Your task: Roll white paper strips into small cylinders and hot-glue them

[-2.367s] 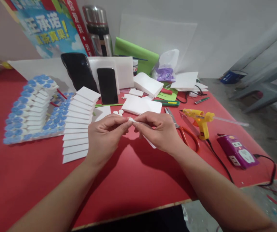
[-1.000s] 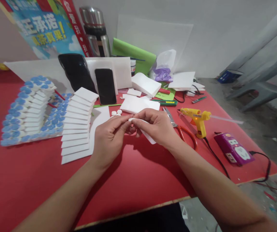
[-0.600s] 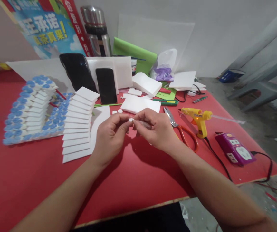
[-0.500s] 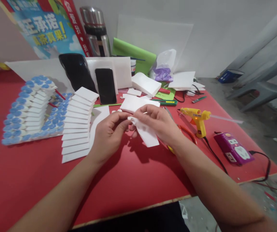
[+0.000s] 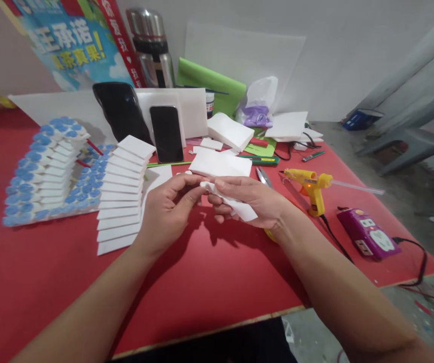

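Observation:
Over the middle of the red table, my left hand point(image 5: 166, 209) pinches one end of a twisted strip of white tissue-like paper point(image 5: 242, 208). My right hand point(image 5: 253, 196) has its thumb pressed on the same strip, with the fingers curled under it and the loose tail lying across the palm. What lies between the left fingertips is mostly hidden. Left of my hands stand white rectangular pieces point(image 5: 120, 204) in a stepped, fanned row. Partly behind my right wrist are scissors point(image 5: 264, 176) with their blades showing.
A yellow glue gun point(image 5: 310, 186) and a purple power box point(image 5: 368, 234) with cords lie at right. A blue-and-white stepped model point(image 5: 35, 174) sits at left. Behind are a phone point(image 5: 166, 133), a steel flask point(image 5: 151, 48), a green cutter point(image 5: 264, 160) and white paper stacks point(image 5: 230, 130).
My right hand has rolled palm-upward, its fingers now under the paper strip, whose tail swung up and right. The left hand keeps its pinch in nearly the same place.

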`<action>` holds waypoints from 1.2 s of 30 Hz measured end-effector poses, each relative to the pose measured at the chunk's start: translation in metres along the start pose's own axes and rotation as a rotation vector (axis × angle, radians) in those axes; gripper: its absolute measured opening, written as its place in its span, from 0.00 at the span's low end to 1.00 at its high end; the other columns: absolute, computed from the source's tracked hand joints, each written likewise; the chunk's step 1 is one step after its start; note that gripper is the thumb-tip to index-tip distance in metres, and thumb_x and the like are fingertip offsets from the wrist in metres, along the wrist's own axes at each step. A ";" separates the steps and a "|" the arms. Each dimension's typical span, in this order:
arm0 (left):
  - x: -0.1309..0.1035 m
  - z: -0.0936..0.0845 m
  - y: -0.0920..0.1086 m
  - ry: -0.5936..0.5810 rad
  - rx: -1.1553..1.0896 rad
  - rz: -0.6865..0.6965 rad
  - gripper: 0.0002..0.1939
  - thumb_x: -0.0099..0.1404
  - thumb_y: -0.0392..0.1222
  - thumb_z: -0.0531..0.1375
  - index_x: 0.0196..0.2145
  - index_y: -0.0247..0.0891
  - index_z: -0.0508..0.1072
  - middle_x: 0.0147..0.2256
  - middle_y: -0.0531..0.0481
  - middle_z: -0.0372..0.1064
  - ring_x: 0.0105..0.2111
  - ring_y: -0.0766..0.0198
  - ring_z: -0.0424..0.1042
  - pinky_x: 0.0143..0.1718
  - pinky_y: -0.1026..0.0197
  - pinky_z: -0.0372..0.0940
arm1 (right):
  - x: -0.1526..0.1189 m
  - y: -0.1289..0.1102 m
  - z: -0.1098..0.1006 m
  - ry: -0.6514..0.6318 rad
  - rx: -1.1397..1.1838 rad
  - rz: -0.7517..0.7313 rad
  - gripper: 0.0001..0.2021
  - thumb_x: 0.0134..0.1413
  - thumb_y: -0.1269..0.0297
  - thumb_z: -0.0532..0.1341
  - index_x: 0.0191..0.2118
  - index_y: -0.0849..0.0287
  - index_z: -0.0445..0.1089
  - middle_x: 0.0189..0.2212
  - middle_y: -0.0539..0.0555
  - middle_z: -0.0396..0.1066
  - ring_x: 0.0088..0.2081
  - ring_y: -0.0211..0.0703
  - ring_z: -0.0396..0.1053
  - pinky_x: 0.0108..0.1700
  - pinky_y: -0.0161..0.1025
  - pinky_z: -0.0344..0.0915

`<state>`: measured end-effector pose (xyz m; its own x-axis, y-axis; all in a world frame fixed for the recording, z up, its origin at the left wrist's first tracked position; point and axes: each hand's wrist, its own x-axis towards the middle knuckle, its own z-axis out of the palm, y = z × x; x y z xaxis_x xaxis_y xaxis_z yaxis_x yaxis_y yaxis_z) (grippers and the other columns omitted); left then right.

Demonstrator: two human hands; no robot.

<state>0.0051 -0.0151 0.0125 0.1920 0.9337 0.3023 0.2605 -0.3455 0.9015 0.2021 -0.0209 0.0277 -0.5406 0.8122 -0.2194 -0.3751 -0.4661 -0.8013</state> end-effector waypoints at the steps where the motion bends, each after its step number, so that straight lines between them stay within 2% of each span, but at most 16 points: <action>1: 0.000 0.000 0.001 0.001 -0.016 -0.011 0.08 0.69 0.45 0.65 0.43 0.43 0.83 0.39 0.48 0.81 0.36 0.60 0.77 0.40 0.59 0.72 | 0.000 0.000 0.000 0.032 -0.065 -0.036 0.17 0.57 0.59 0.72 0.49 0.59 0.77 0.31 0.48 0.71 0.27 0.34 0.66 0.35 0.36 0.72; 4: 0.000 -0.001 0.002 0.002 -0.052 -0.041 0.08 0.68 0.46 0.66 0.41 0.42 0.82 0.34 0.50 0.80 0.32 0.62 0.76 0.37 0.61 0.71 | -0.001 -0.001 0.003 0.163 -0.318 -0.160 0.18 0.55 0.57 0.73 0.48 0.60 0.77 0.32 0.50 0.76 0.30 0.36 0.72 0.35 0.36 0.70; 8: -0.001 0.001 0.003 -0.001 -0.079 -0.056 0.07 0.68 0.45 0.66 0.40 0.42 0.82 0.30 0.52 0.77 0.29 0.64 0.74 0.34 0.62 0.70 | -0.002 0.001 0.008 0.362 -0.644 -0.260 0.14 0.56 0.54 0.72 0.38 0.59 0.76 0.29 0.50 0.77 0.27 0.37 0.70 0.29 0.34 0.62; 11: -0.003 0.004 0.004 0.025 -0.098 -0.062 0.06 0.67 0.43 0.67 0.40 0.41 0.82 0.31 0.53 0.78 0.29 0.65 0.74 0.33 0.63 0.70 | -0.001 0.009 0.013 0.520 -0.895 -0.449 0.10 0.57 0.59 0.69 0.31 0.59 0.74 0.25 0.49 0.74 0.25 0.36 0.65 0.27 0.34 0.58; 14: -0.004 0.005 0.005 0.071 -0.120 -0.060 0.04 0.66 0.41 0.68 0.38 0.40 0.81 0.32 0.53 0.78 0.29 0.66 0.75 0.33 0.64 0.70 | 0.000 0.018 0.019 0.612 -1.099 -0.651 0.05 0.56 0.66 0.66 0.31 0.58 0.72 0.24 0.47 0.72 0.24 0.35 0.62 0.28 0.35 0.56; 17: -0.003 0.003 0.004 0.082 -0.152 -0.013 0.03 0.64 0.38 0.70 0.36 0.40 0.81 0.30 0.54 0.78 0.28 0.67 0.75 0.32 0.65 0.72 | -0.001 0.022 0.021 0.546 -1.116 -0.710 0.02 0.58 0.68 0.65 0.34 0.58 0.74 0.25 0.47 0.74 0.23 0.34 0.61 0.27 0.34 0.56; 23: 0.002 -0.004 0.003 0.043 -0.162 0.104 0.04 0.61 0.33 0.71 0.34 0.40 0.81 0.32 0.53 0.79 0.29 0.67 0.77 0.33 0.64 0.73 | -0.005 0.016 0.017 0.445 -1.070 -0.724 0.05 0.61 0.65 0.66 0.34 0.60 0.75 0.23 0.47 0.73 0.21 0.32 0.60 0.24 0.33 0.55; 27: 0.005 -0.008 0.001 -0.042 -0.258 0.062 0.05 0.58 0.33 0.73 0.31 0.40 0.81 0.31 0.53 0.78 0.26 0.65 0.77 0.30 0.63 0.74 | -0.009 0.010 0.015 0.338 -1.089 -0.707 0.05 0.62 0.67 0.66 0.34 0.60 0.76 0.24 0.48 0.75 0.22 0.33 0.65 0.25 0.32 0.59; 30: 0.008 -0.010 -0.002 -0.092 -0.329 -0.006 0.05 0.57 0.34 0.73 0.32 0.40 0.82 0.29 0.53 0.78 0.23 0.64 0.76 0.27 0.62 0.74 | -0.010 0.008 0.014 0.292 -1.064 -0.690 0.06 0.62 0.67 0.66 0.33 0.59 0.76 0.22 0.48 0.74 0.21 0.33 0.65 0.25 0.32 0.59; 33: 0.008 -0.010 -0.004 -0.084 -0.318 -0.025 0.03 0.61 0.35 0.71 0.34 0.40 0.84 0.26 0.53 0.78 0.23 0.65 0.76 0.27 0.63 0.73 | -0.009 0.009 0.015 0.301 -1.016 -0.685 0.07 0.64 0.64 0.66 0.34 0.59 0.75 0.20 0.46 0.71 0.20 0.33 0.65 0.23 0.32 0.57; 36: 0.006 -0.005 -0.005 -0.050 -0.323 -0.026 0.03 0.63 0.34 0.69 0.33 0.40 0.83 0.23 0.55 0.75 0.22 0.67 0.74 0.28 0.64 0.72 | -0.008 0.012 0.016 0.330 -0.996 -0.716 0.07 0.64 0.64 0.65 0.33 0.60 0.74 0.22 0.46 0.71 0.22 0.32 0.65 0.24 0.32 0.58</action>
<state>-0.0001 -0.0073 0.0113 0.2372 0.9333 0.2695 -0.0464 -0.2662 0.9628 0.1894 -0.0382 0.0292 -0.1860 0.8874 0.4217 0.2993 0.4600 -0.8360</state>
